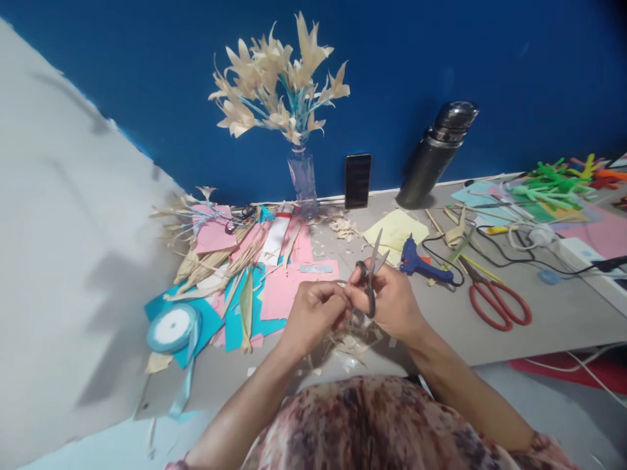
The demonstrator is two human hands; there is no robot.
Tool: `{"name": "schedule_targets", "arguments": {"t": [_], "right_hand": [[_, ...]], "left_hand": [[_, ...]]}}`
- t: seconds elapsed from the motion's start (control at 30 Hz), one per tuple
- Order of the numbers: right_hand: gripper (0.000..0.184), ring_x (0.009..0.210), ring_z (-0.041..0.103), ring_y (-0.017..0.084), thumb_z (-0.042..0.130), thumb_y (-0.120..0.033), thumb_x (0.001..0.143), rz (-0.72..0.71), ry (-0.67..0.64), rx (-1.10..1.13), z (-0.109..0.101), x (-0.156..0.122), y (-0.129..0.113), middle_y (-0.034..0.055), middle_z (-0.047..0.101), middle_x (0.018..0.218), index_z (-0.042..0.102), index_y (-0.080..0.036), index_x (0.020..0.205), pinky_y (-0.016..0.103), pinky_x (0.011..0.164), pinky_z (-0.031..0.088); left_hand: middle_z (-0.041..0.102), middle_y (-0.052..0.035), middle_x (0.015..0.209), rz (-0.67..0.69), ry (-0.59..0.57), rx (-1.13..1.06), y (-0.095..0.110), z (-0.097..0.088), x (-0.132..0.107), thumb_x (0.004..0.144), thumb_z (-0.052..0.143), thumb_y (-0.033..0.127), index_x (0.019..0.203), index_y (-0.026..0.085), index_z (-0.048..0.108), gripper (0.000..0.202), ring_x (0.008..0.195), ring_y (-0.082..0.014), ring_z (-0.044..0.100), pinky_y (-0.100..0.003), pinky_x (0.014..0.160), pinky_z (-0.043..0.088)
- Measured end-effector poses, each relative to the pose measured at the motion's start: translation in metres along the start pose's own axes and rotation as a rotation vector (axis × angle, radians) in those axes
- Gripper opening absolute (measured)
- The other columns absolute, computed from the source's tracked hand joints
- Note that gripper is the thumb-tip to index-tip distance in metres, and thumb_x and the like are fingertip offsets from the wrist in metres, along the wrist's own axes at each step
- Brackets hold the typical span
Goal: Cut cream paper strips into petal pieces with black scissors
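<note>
Near the front middle of the table my two hands meet, fingertips together. My right hand (392, 299) is closed on small dark-handled scissors (375, 264), their blades parted and pointing up and away. My left hand (316, 310) is pinched shut against the right fingers; whatever lies between the fingertips is too small and covered to make out. Scraps of dried husk (350, 343) lie on the table below the hands. A pink paper sheet (279, 294) with a small grey strip (316, 268) on it is just left of them.
Husk flowers (274, 78) stand in a clear bottle (304, 183) by the wall. Beside it are a phone (358, 181) and a flask (435, 156). Rightward lie a blue glue gun (424, 264), red-handled scissors (499, 303) and cords. Blue ribbon spool (174, 326) sits left.
</note>
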State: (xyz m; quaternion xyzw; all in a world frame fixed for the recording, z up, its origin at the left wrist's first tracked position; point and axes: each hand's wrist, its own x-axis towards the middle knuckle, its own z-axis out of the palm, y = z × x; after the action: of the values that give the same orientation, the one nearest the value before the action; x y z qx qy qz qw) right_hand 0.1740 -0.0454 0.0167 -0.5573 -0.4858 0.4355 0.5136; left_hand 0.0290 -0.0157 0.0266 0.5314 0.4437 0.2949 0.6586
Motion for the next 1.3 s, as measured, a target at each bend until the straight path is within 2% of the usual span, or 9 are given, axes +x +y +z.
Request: {"name": "schedule_targets", "arguments": {"t": [0.17, 0.3, 0.47, 0.67, 0.87, 1.07, 1.13, 1.2, 1.3], "right_hand": [[0.017, 0.052, 0.057, 0.013, 0.069, -0.02, 0.066, 0.045, -0.035, 0.144, -0.003, -0.003, -0.003, -0.0035, 0.061, 0.059, 0.055, -0.02, 0.076, 0.024, 0.05, 0.046], [0.014, 0.052, 0.057, 0.012, 0.068, -0.018, 0.067, 0.026, -0.012, 0.095, -0.006, -0.003, -0.005, -0.0033, 0.062, 0.061, 0.057, -0.019, 0.076, 0.023, 0.051, 0.045], [0.014, 0.049, 0.056, 0.012, 0.065, -0.018, 0.068, 0.026, -0.028, 0.103, -0.003, -0.006, -0.006, -0.0048, 0.06, 0.057, 0.055, -0.021, 0.076, 0.023, 0.049, 0.044], [0.008, 0.059, 0.053, 0.012, 0.064, -0.017, 0.067, -0.094, 0.17, -0.011, -0.015, -0.001, -0.01, -0.0026, 0.058, 0.066, 0.058, -0.019, 0.071, 0.024, 0.056, 0.043], [0.011, 0.06, 0.051, 0.011, 0.067, -0.017, 0.067, -0.063, 0.145, 0.073, -0.019, 0.005, -0.005, -0.0035, 0.057, 0.067, 0.059, -0.019, 0.074, 0.023, 0.058, 0.041], [0.013, 0.059, 0.048, 0.01, 0.07, -0.022, 0.068, 0.025, 0.087, 0.158, -0.016, 0.005, 0.003, -0.0036, 0.054, 0.065, 0.06, -0.018, 0.073, 0.023, 0.056, 0.039], [0.016, 0.058, 0.046, 0.01, 0.072, -0.023, 0.067, 0.052, 0.069, 0.221, -0.016, 0.005, 0.005, -0.0041, 0.053, 0.064, 0.059, -0.018, 0.075, 0.023, 0.055, 0.037], [0.018, 0.056, 0.044, 0.01, 0.072, -0.024, 0.066, 0.068, 0.075, 0.261, -0.015, 0.006, 0.006, -0.0048, 0.051, 0.063, 0.059, -0.018, 0.075, 0.023, 0.053, 0.036], [0.019, 0.056, 0.046, 0.011, 0.073, -0.026, 0.065, 0.087, 0.073, 0.238, -0.012, 0.007, 0.005, -0.0043, 0.052, 0.062, 0.059, -0.018, 0.075, 0.023, 0.053, 0.037]], "left_hand": [[0.064, -0.0029, 0.051, -0.051, -0.07, -0.083, -0.002, -0.003, -0.002, 0.064, 0.054, 0.018, 0.059, 0.012, 0.068, 0.016, 0.035, -0.0105, 0.053, -0.02, 0.037, 0.039], [0.071, -0.0069, 0.061, -0.079, -0.183, -0.219, -0.007, -0.005, -0.002, 0.066, 0.055, 0.02, 0.069, 0.01, 0.071, 0.019, 0.041, -0.0142, 0.06, -0.023, 0.04, 0.047], [0.064, -0.0036, 0.049, -0.082, -0.117, -0.159, -0.006, -0.002, -0.002, 0.064, 0.054, 0.017, 0.06, 0.01, 0.068, 0.016, 0.034, -0.0108, 0.055, -0.019, 0.037, 0.042], [0.066, -0.0057, 0.053, -0.15, -0.087, -0.081, -0.015, -0.013, -0.01, 0.065, 0.055, 0.019, 0.061, 0.009, 0.069, 0.017, 0.038, -0.0118, 0.058, -0.02, 0.04, 0.046], [0.073, -0.0076, 0.073, -0.06, -0.033, -0.155, -0.02, -0.018, -0.01, 0.08, 0.064, 0.034, 0.085, 0.012, 0.072, 0.024, 0.059, -0.0202, 0.069, -0.031, 0.052, 0.056], [0.075, -0.0065, 0.075, 0.127, 0.102, 0.092, -0.016, -0.024, -0.005, 0.069, 0.077, 0.025, 0.07, 0.014, 0.076, 0.011, 0.071, -0.0175, 0.068, -0.026, 0.068, 0.054], [0.076, -0.0059, 0.08, 0.16, 0.155, 0.14, -0.014, -0.027, -0.005, 0.074, 0.073, 0.026, 0.079, 0.015, 0.077, 0.012, 0.072, -0.0167, 0.067, -0.026, 0.068, 0.053], [0.075, -0.0051, 0.082, 0.167, 0.186, 0.133, -0.012, -0.027, -0.007, 0.081, 0.067, 0.028, 0.101, 0.017, 0.075, 0.025, 0.071, -0.0156, 0.067, -0.026, 0.068, 0.053], [0.072, -0.0053, 0.071, 0.126, 0.078, 0.04, -0.01, -0.022, -0.009, 0.088, 0.058, 0.039, 0.11, 0.013, 0.07, 0.036, 0.064, -0.015, 0.066, -0.026, 0.065, 0.053]]}}
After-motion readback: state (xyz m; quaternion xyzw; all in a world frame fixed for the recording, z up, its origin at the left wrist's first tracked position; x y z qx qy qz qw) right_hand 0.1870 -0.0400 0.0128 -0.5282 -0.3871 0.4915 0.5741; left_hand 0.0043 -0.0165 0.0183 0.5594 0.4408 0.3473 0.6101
